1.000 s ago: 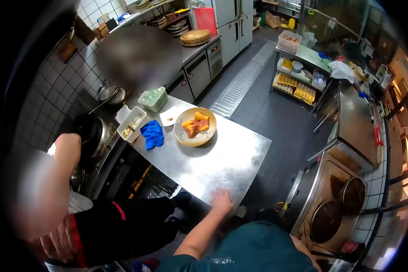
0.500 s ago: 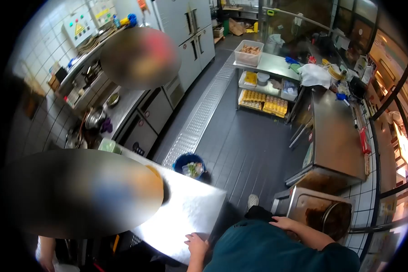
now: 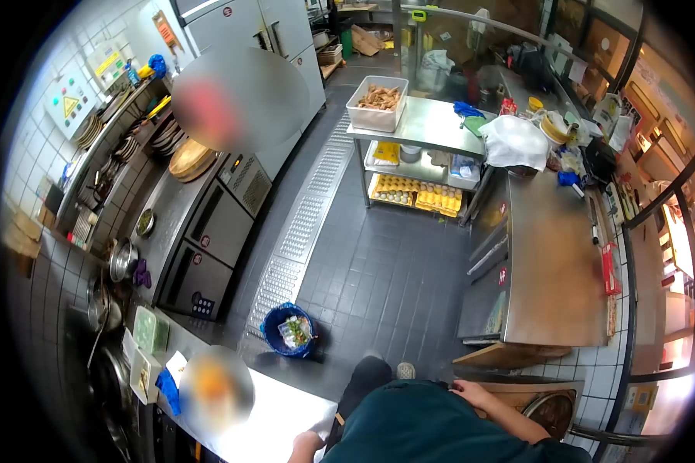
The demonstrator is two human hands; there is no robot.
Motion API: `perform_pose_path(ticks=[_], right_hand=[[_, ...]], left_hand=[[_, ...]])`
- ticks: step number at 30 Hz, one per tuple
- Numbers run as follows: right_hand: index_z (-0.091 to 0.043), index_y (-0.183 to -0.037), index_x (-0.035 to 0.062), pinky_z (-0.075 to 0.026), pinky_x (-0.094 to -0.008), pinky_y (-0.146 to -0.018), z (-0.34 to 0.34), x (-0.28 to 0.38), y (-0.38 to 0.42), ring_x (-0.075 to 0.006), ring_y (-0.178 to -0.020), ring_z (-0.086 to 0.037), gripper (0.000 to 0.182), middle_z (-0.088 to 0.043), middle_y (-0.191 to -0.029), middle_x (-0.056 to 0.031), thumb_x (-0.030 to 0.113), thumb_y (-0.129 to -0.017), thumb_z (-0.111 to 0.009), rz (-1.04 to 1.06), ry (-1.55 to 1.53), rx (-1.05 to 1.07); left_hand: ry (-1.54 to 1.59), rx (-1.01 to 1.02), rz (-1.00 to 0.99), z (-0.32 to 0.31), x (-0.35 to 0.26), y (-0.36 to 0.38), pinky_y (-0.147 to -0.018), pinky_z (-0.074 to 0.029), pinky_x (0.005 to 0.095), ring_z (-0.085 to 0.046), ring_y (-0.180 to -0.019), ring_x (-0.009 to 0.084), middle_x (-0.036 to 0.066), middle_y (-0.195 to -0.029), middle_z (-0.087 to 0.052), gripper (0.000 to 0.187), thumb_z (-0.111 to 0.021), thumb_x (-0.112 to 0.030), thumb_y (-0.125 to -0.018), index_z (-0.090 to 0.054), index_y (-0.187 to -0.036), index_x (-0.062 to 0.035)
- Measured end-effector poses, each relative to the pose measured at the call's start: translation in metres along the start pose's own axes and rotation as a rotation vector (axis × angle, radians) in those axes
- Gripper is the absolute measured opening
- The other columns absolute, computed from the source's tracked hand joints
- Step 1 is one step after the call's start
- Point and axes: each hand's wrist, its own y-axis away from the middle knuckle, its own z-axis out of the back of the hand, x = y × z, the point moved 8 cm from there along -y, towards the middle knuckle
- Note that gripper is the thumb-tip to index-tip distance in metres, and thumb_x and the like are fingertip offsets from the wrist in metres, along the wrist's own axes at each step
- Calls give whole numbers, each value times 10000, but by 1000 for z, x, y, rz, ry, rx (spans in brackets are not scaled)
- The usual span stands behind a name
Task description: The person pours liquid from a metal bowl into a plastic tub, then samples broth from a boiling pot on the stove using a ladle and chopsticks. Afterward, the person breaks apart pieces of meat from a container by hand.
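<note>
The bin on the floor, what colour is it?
The bin is blue, clearest in the head view.

No words or numbers can be read. A yellow warning triangle (image 3: 71, 105) stands on the white wall panel (image 3: 56, 94). Small round red stickers (image 3: 197, 259) mark the steel cabinet doors (image 3: 222, 214), and another red sticker (image 3: 227, 11) the tall refrigerator (image 3: 243, 31); their print is too small.

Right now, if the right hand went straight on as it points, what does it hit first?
Likely the wearer's own teal shirt, at the waist: the right hand points inward, fingertips close to the cloth. Any gap is unclear.
</note>
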Motion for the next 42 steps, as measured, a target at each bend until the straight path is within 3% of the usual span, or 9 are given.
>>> perform_pose_path(ticks=[2, 3, 7, 9, 15, 20, 26, 36, 42], right_hand=[[-532, -1332, 28, -450, -402, -996, 7, 2, -41, -369, -1189, -556, 667, -586, -1286, -218, 535, -901, -585, 74, 30, -37], [-529, -1334, 24, -446, -403, -1003, 18, 10, -56, -368, -1201, -549, 668, -581, -1293, -220, 529, -900, -588, 65, 40, -40], [-513, -1347, 5, -421, -402, -1037, 93, 82, -116, -367, -1246, -516, 675, -552, -1326, -236, 499, -895, -601, 58, 76, -114], [-482, -1376, -6, -466, -395, -989, 131, 108, -155, -350, -1178, -581, 714, -564, -1313, -241, 489, -882, -626, 35, 61, -182], [-512, -1343, -6, -394, -400, -1071, 256, 241, -231, -372, -1264, -496, 655, -530, -1335, -253, 432, -876, -645, -22, -103, -373], [-527, -1333, 15, -397, -415, -1069, 329, 330, -292, -371, -1285, -474, 583, -500, -1372, -235, 356, -879, -663, 234, 2, -517], [-531, -1327, 22, -400, -422, -1063, 430, 402, -364, -385, -1287, -468, 554, -474, -1399, -233, 308, -875, -671, 383, 135, -636], [-521, -1335, 27, -396, -431, -1066, 663, 478, -552, -399, -1289, -461, 536, -456, -1415, -233, 248, -873, -680, 553, 169, -692], [-510, -1346, 32, -394, -442, -1068, 800, 547, -637, -405, -1291, -454, 543, -446, -1417, -243, 253, -877, -673, 648, 225, -693]], left_hand=[[-422, -156, -501, 12, -36, 15, -844, -552, 400, -679, -1007, 319, 239, -1219, -623, 542, -596, -449, -854, -636, -1228, -59], [-95, 63, -130, 31, -24, -46, -825, -557, 401, -683, -981, 328, 242, -1173, -635, 524, -599, -444, -853, -644, -1183, -39], [118, 175, 63, 250, -178, -23, -749, -575, 404, -697, -875, 362, 255, -990, -684, 495, -608, -422, -850, -676, -1005, 44], [-26, -275, -54, 324, -195, -71, -808, -554, 438, -690, -892, 374, 236, -929, -698, 492, -633, -437, -831, -694, -913, 44], [-96, -391, -199, 524, -268, -210, -813, -544, 467, -675, -888, 402, 260, -931, -686, 452, -635, -419, -839, -665, -931, 24], [-97, -506, -390, 681, -388, -270, -802, -542, 471, -659, -913, 402, 260, -945, -668, 440, -651, -357, -847, -587, -1028, 39], [225, -608, -672, 754, -513, -337, -862, -528, 456, -645, -1009, 399, 302, -1071, -642, 576, -687, -322, -841, -550, -1200, 108], [984, -475, -494, 874, -713, -469, -806, -547, 356, -677, -984, 299, 269, -1153, -626, 733, -704, -330, -864, -412, -1358, 125], [1362, -413, -275, 935, -799, -537, -593, -572, 344, -660, -751, 256, 203, -1015, -590, 476, -633, -110, -888, -358, -1235, 65]])
